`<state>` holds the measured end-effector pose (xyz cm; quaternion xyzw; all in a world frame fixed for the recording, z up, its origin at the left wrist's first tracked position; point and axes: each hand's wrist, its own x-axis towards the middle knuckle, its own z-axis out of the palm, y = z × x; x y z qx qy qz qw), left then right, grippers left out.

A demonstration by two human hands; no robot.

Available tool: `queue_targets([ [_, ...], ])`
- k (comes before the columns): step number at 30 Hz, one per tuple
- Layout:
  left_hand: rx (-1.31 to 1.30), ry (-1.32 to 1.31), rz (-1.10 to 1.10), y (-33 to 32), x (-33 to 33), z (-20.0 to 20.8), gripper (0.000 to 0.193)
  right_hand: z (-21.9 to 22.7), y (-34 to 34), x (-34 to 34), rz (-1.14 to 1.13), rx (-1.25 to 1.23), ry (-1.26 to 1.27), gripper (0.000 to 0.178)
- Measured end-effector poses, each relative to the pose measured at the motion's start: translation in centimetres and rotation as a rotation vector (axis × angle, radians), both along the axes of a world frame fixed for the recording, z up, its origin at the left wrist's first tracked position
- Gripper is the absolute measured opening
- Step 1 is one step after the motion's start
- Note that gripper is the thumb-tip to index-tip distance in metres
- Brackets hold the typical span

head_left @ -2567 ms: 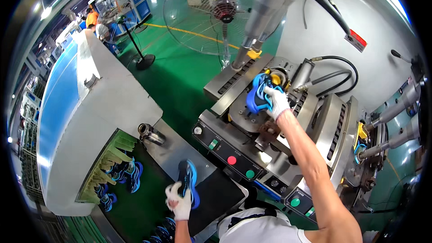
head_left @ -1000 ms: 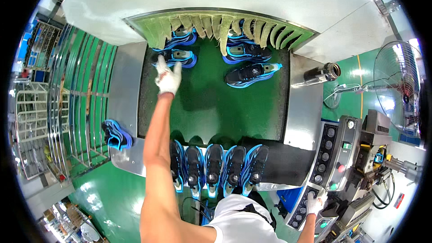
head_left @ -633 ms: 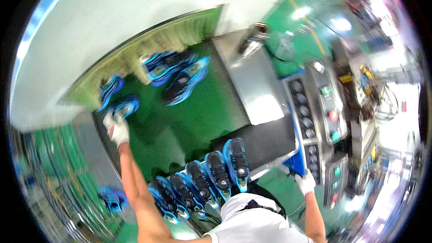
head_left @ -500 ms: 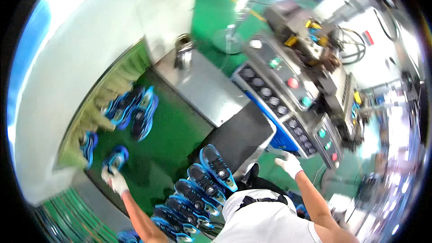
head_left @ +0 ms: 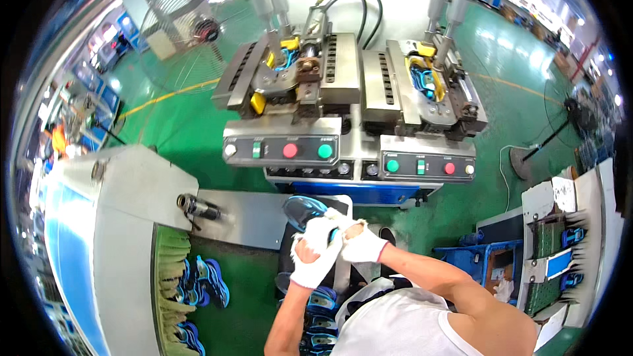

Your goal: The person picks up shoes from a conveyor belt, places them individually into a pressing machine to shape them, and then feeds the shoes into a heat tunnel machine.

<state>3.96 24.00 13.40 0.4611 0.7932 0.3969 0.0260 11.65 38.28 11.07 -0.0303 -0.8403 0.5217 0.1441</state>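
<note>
Glossy green factory flooring (head_left: 204, 99) spreads beneath a two-station, brushed-steel press (head_left: 339, 72) at twelve o'clock, where bright blue shoe parts sit in each clamp, probably so that they stay square under the metal columns. Just below the picture's centre, toward six o'clock, is a black sports shoe with a bright-blue moulded edge (head_left: 303, 212), its rounded end pointing toward ten o'clock. The left hand (head_left: 315, 250), in a white knitted glove, has its grip closed around the near end, seemingly to keep the shoe from twisting. The right hand (head_left: 364, 242), gloved alike, curls against that end; whether its grip pinches anything is hidden. More black-and-blue shoes (head_left: 321, 324) line up at six o'clock, close to the body, likely for easy reach. At eight o'clock, ragged olive fabric strips (head_left: 173, 270) hang over the smooth green belt (head_left: 254, 296), presumably slit so that shoes can pass. A shiny cylindrical metal flask (head_left: 198, 207) lies on the flat steel counter (head_left: 254, 221).
</note>
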Motion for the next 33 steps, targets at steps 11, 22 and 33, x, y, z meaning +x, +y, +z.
queue_targets([
  [11,0.216,-0.317,-0.212,32.0,-0.4,8.0,0.055,2.2,20.3,19.3,-0.481,-1.337,0.178,0.059],
  [22,-0.229,-0.211,0.087,62.7,-4.2,-1.4,0.086,0.2,26.2,27.8,-1.263,-1.518,0.531,0.02],
  [33,-0.219,-0.284,0.179,65.3,-9.6,-4.2,0.065,-0.1,28.9,25.6,-1.208,-1.292,0.467,0.055],
])
